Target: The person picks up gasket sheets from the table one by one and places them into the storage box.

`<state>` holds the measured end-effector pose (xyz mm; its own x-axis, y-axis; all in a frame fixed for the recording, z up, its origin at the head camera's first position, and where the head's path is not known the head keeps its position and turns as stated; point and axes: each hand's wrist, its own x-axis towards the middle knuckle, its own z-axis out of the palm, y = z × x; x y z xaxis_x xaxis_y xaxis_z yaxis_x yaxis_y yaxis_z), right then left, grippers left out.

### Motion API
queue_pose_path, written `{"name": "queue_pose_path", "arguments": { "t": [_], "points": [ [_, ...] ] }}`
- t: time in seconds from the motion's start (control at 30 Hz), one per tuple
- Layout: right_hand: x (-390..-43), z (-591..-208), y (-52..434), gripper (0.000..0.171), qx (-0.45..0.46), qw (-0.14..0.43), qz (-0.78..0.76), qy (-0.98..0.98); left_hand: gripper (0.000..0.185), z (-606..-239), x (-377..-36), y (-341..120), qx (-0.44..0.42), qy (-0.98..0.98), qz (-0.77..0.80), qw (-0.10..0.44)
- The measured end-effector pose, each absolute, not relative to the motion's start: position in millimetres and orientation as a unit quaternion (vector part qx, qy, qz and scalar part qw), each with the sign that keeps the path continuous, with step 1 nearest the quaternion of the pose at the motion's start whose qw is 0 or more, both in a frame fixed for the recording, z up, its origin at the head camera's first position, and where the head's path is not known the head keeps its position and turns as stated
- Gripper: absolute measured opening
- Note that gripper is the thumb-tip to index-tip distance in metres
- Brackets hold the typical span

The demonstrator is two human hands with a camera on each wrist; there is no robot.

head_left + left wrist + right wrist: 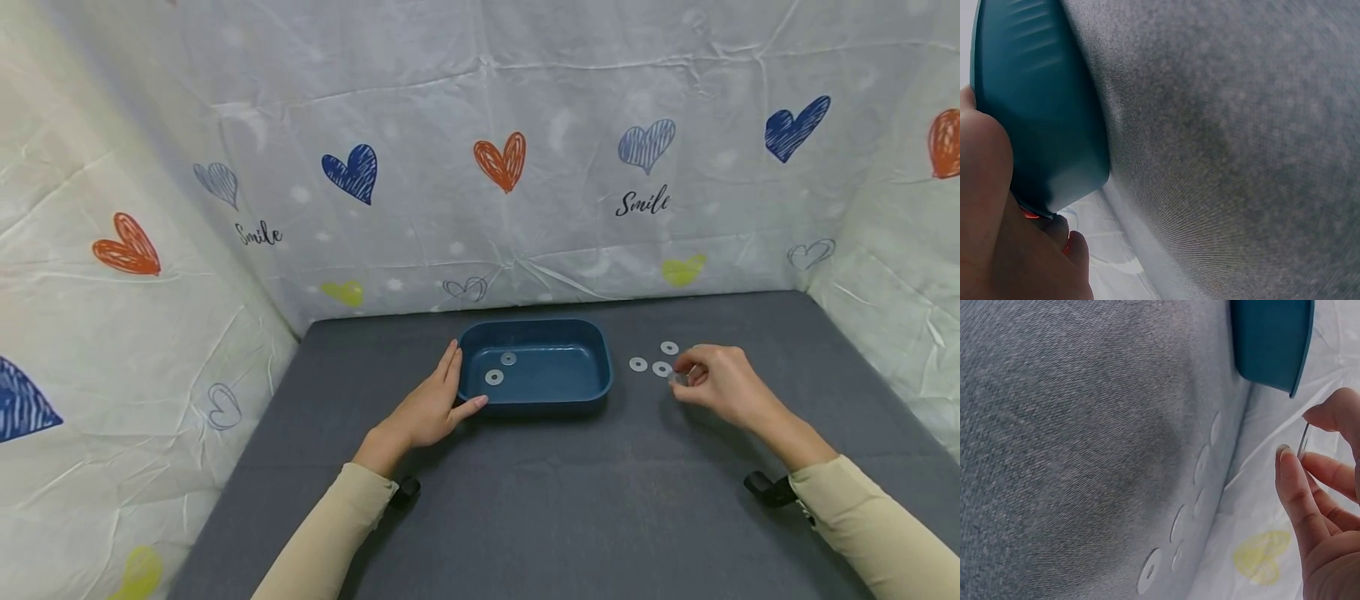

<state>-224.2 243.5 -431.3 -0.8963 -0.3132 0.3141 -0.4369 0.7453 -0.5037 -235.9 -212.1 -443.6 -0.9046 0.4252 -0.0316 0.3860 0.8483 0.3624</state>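
Note:
A rectangular blue plastic tray (pixel 536 403) sits on the grey table. Two flat washers lie inside it, a white one (pixel 494 377) and a greyer one (pixel 508 358). My left hand (pixel 426 408) holds the tray at its near left corner, thumb over the front rim and fingers along the left side. To the right of the tray, my right hand (pixel 720 385) pinches a thin washer (pixel 1304 440) between thumb and fingers, above the table. Several loose washers (pixel 637 364) lie beside its fingertips; the right wrist view shows them flat on the cloth, one nearer washer (pixel 1149 570) largest.
Grey cloth covers the table (pixel 555 508). Behind it and along both sides hangs a white sheet (pixel 420 92) printed with hearts and the word Smile. Each forearm wears a black wrist strap (pixel 768 490) below a beige sleeve (pixel 862 517).

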Motion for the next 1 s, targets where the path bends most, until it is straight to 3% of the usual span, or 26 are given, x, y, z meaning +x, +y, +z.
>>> {"name": "queue_pose_path", "arguments": {
  "t": [1.0],
  "points": [
    [-230.6, -413.2, 211.7, 0.011, 0.244, 0.099, 0.304, -0.915, 0.101, -444.5, -235.8, -212.3, 0.212, 0.96, 0.177, 0.049]
  ]
}}
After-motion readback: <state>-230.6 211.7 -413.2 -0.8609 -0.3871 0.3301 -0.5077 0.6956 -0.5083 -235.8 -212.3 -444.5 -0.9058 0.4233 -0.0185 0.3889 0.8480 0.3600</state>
